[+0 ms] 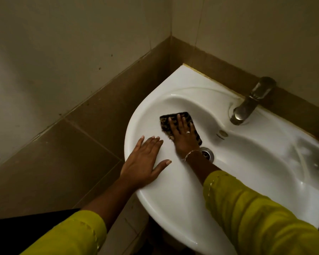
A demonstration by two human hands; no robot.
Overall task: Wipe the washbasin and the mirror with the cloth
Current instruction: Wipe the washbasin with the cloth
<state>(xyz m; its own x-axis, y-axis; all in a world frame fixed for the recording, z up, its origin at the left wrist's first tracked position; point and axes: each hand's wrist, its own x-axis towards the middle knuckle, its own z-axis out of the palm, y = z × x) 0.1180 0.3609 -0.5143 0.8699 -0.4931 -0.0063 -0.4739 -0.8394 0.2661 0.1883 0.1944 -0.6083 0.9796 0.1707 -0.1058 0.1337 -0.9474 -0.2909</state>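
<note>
Your left hand (145, 159) is flat on the washbasin (173, 199) rim, fingers spread and holding nothing, while your right hand (181, 133) presses the folded patterned cloth (166, 120) open-palmed against the bowl's inner left wall, so you're mid-wipe on the basin. The bowl's got only the cloth in it, drain (207, 153) just beside your wrist. Next I'd sweep right toward the tap (247, 105); no mirror in view yet.

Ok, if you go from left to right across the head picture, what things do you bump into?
left hand → cloth → drain → tap
</note>
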